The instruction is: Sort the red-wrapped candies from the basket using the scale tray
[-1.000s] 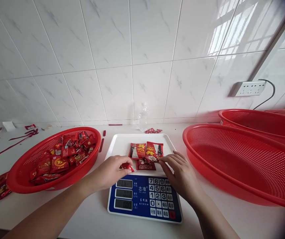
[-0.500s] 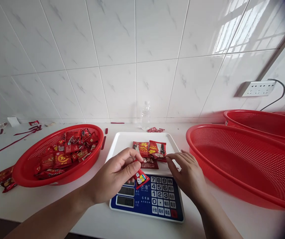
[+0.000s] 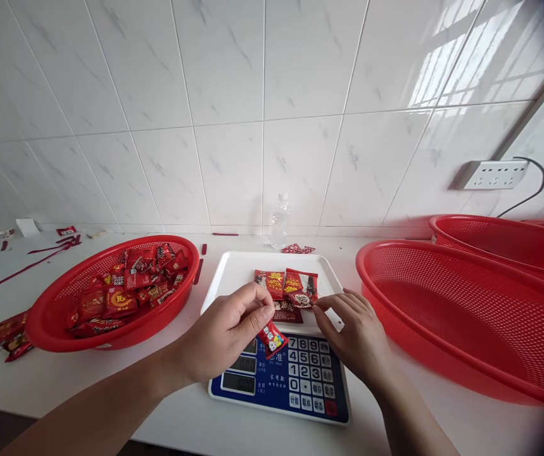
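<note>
My left hand (image 3: 238, 326) pinches a small red packet (image 3: 274, 339) with a cartoon print, which hangs over the upper part of the blue keypad panel (image 3: 278, 386) of a scale. Several red packets (image 3: 270, 283) lie on the scale's white tray (image 3: 234, 267). At the tray's right side, my right hand (image 3: 352, 329) has its thumb and forefinger closed at the edge of a red and white packet (image 3: 302, 296). A darker red packet (image 3: 289, 314) lies in front, partly hidden by my left hand.
To the left stands a red basket (image 3: 46, 326) of packets, with more packets (image 3: 3, 334) beside it. Red baskets (image 3: 447, 304) stand at the right. Behind the scale are a clear bottle (image 3: 280, 221) and red scraps (image 3: 297, 249).
The small packet in my left hand has tilted and shifted slightly right. My right thumb and forefinger have moved slightly left and down at the packet's edge.
</note>
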Demonstrator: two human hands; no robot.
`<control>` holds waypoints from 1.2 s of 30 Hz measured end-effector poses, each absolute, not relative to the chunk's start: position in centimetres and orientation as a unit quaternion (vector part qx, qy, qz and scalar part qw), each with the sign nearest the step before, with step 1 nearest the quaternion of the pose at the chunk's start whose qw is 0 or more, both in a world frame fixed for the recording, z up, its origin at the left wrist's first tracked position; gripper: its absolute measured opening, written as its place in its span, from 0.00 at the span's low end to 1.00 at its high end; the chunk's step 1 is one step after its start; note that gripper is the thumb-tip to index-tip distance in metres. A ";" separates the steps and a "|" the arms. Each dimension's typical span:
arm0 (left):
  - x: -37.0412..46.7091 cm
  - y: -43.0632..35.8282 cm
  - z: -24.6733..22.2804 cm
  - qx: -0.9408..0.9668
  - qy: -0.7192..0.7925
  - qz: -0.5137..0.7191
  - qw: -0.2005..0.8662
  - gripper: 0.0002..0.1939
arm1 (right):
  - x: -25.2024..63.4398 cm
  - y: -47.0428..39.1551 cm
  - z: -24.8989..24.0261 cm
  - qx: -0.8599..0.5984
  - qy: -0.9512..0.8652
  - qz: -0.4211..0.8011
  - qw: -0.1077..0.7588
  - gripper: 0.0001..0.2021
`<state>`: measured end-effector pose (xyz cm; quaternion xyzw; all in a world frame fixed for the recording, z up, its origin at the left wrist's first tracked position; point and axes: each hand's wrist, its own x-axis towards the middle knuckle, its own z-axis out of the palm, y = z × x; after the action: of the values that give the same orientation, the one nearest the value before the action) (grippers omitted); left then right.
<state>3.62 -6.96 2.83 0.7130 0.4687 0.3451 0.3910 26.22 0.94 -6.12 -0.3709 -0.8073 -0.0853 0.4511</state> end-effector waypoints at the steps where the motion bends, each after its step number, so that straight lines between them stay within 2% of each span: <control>1: 3.6 -6.6 2.7 0.726 0.473 0.341 0.365 0.12 | 26.2 0.9 -6.1 -0.371 -0.809 -0.083 0.448 0.09; 7: 2.7 -2.8 0.8 0.787 0.530 0.262 0.174 0.09 | 26.2 0.6 -5.6 -0.370 -0.818 -0.067 0.435 0.09; 9: 2.6 -1.8 -0.2 0.798 0.530 0.252 0.139 0.14 | 26.3 0.6 -5.5 -0.372 -0.816 -0.064 0.437 0.10; 14: 3.9 -1.0 -1.6 0.807 0.513 0.155 0.249 0.36 | 26.3 0.8 -5.8 -0.364 -0.825 -0.063 0.428 0.10; 19: 5.4 0.2 -1.2 0.818 0.513 0.044 0.257 0.47 | 26.2 0.7 -6.2 -0.353 -0.860 -0.034 0.366 0.11; 23: 5.9 1.5 -1.0 0.831 0.506 0.010 0.230 0.46 | 26.3 0.7 -6.3 -0.347 -0.867 -0.040 0.356 0.13; 28: 4.3 1.7 -0.1 0.821 0.509 0.068 0.249 0.44 | 26.7 1.5 -6.8 -0.375 -0.834 -0.058 0.400 0.13; 32: -1.2 2.0 1.8 0.742 0.614 0.187 0.195 0.33 | 26.9 1.9 -7.0 -0.389 -0.811 -0.063 0.433 0.14; 36: -9.6 1.8 2.4 0.647 0.726 0.181 0.145 0.25 | 26.9 1.8 -6.9 -0.383 -0.802 -0.069 0.453 0.14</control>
<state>-9.61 1.85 2.39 0.6473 0.7261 0.1810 0.1448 26.88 1.76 -6.88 -0.3826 -0.8023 -0.0689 0.4529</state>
